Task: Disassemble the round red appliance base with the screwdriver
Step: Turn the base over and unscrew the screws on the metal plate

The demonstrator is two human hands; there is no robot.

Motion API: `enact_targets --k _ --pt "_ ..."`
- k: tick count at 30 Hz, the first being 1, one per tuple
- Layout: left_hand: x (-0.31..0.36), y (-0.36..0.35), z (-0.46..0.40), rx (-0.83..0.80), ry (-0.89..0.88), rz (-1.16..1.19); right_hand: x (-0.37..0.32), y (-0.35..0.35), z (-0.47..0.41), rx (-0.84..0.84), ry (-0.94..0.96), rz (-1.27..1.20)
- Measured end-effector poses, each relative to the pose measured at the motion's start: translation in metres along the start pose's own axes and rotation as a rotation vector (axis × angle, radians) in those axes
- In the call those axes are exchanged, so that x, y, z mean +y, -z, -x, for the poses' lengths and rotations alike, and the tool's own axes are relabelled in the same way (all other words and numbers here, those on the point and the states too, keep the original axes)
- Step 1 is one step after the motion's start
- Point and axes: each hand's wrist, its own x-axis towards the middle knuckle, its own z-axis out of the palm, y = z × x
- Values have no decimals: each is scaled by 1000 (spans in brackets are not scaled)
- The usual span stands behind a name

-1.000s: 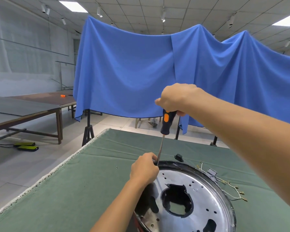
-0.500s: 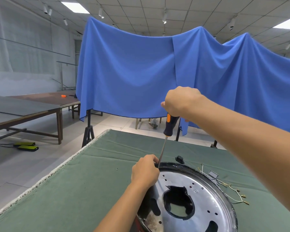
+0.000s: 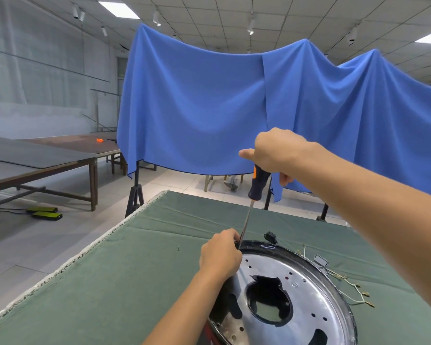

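One appliance base [image 3: 296, 290], one screwdriver [image 3: 255, 188], two hands. Base lies at 5 o'clock on the green-covered table [image 3: 135, 270]: round shiny metal plate, dark rim, red edge low at left, large central cutout, small holes. Right hand [image 3: 274, 153] is wrapped round the black-orange handle, shaft near upright, tip at the rim's 11 o'clock. Left hand [image 3: 220, 253] curls over the rim there. One small black part [image 3: 270, 236] at 12 o'clock; loose wires [image 3: 346, 285] at 3 o'clock.

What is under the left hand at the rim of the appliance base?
The screwdriver shaft runs down behind the left hand, which rests curled on the appliance base rim. The tip and any screw are covered, so neither can be seen.
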Motion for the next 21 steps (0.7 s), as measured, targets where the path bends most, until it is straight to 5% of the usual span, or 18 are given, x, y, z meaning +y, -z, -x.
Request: enact_targets --k 8,16,21 --pt "1 1 2 10 -16 -5 7 6 -7 -255 55 -534" --pt "3 1 4 4 -22 -12 12 -16 -10 54 -52 -180" --pt "3 2 4 -2 -18 -6 16 0 -13 -250 48 -565"
